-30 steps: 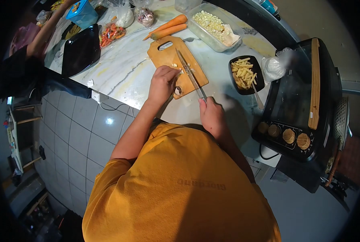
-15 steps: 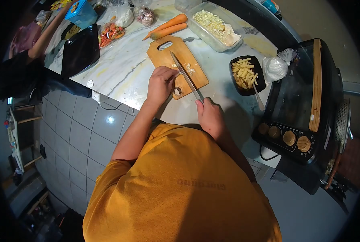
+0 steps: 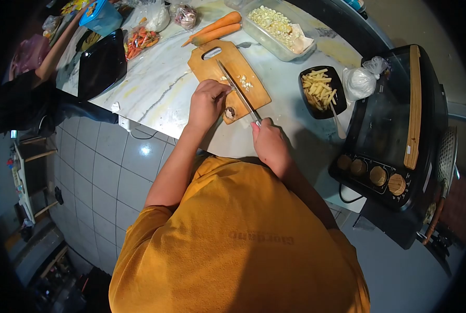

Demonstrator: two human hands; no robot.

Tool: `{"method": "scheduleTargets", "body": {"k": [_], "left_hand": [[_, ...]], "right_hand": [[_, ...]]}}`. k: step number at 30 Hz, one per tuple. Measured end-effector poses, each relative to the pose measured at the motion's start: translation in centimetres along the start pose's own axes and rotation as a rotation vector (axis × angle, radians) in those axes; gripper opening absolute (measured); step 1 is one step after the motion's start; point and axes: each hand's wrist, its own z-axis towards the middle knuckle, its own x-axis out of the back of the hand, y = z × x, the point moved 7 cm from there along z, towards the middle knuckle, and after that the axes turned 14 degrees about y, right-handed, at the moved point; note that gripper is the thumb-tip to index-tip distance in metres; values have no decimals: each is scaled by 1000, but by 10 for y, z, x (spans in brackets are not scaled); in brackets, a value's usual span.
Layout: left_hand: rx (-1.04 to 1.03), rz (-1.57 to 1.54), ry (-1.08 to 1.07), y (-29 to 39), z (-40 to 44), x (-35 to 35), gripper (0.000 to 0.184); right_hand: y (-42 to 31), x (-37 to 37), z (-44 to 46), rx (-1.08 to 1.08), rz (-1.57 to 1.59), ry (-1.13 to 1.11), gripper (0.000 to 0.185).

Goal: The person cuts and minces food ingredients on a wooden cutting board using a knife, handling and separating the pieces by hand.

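Observation:
A wooden cutting board (image 3: 254, 89) with a slot handle lies tilted on the marble-patterned counter. My right hand (image 3: 270, 143) is closed around the handle of a knife (image 3: 242, 95), whose long blade points away across the board. My left hand (image 3: 208, 101) is over the board's left edge, fingertips pinched together beside the blade; whatever they grip is too small and hidden to name. Small white chopped bits (image 3: 246, 83) lie right of the blade, and a few more lie to its left. A brown-and-white piece (image 3: 230, 112) sits at the board's near corner.
Two carrots (image 3: 217, 30) and a plastic tub of chopped pale vegetable (image 3: 277, 31) stand behind the board. To the right are a black bowl of cut sticks (image 3: 319, 91) with a spoon, a tied bag (image 3: 359, 83) and a toaster oven (image 3: 384, 125). Another person's arm (image 3: 60, 44) reaches in at left.
The view has shifted slightly. Both hands stay at the board in nearly the same pose, with the knife blade still beside my left fingertips.

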Motion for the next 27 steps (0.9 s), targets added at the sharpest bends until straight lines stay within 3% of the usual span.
{"method": "scheduleTargets", "body": {"k": [11,27], "left_hand": [[-69,35,51,3,-2,0,10],[-78,10,126,5,-7,-1,14]], "right_hand": [[12,0,-6,34,-12,78,39],[12,12,-7,106,5,170,38]]}}
